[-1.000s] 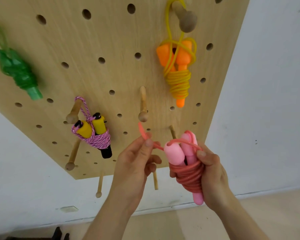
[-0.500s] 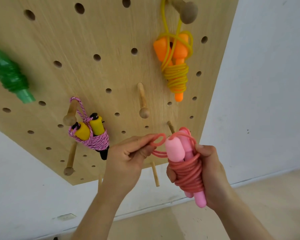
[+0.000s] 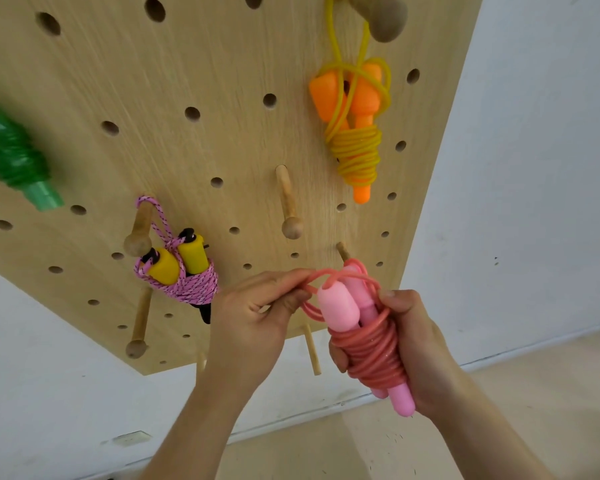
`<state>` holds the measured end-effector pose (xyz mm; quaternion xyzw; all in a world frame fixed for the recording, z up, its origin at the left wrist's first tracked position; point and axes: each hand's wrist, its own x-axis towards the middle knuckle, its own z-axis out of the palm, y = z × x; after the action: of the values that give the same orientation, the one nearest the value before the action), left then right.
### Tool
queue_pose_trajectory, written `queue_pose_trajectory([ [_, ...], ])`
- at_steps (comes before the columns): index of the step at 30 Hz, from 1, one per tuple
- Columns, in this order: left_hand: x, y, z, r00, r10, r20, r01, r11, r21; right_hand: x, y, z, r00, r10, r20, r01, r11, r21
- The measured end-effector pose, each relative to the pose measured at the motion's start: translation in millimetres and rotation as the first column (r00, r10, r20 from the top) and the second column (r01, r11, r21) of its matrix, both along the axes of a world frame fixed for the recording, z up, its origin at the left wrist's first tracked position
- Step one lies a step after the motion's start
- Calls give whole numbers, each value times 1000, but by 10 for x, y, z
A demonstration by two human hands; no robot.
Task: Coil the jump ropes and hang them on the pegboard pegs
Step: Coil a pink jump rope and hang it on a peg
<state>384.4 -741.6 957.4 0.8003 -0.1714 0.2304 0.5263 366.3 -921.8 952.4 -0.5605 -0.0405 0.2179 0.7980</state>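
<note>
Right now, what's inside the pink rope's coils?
Two pink handles: tops and bottom ends show. Their middles are hidden by the coils and the right hand.

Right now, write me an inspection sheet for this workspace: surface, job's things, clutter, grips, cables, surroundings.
Surface: wooden pegboard; several pegs bare, among them the middle peg.
Job's things: pink jump rope coiled round its handles, not yet hung; orange jump rope and braided jump rope each hang by a loop on a peg; green jump rope at the left edge, its peg out of view.
Clutter: nothing seen.
Grips: left grip pinches the pink rope's free loop; right grip holds the coil.
Cables: nothing seen.
Surroundings: white wall, pale floor.
</note>
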Motion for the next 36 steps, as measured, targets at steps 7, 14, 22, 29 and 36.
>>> queue_pose_trajectory([
  [7,23,11,6,994,-58,91,58,998,2,16,4,56,998,30,-50,-27,997,70],
  [14,56,63,158,989,-134,58,123,978,170,16,-67,73,999,-13,-53,15,1000,24],
  [22,33,143,269,973,-191,133,134,927,350,66,-170,86,987,138,-77,-131,987,88],
  [29,19,-32,150,972,-92,218,62,988,140,134,-92,-25,936,334,-107,-288,906,312],
  [36,14,-151,60,988,-150,24,151,981,-118,156,16,-210,897,439,-52,-387,837,387],
])
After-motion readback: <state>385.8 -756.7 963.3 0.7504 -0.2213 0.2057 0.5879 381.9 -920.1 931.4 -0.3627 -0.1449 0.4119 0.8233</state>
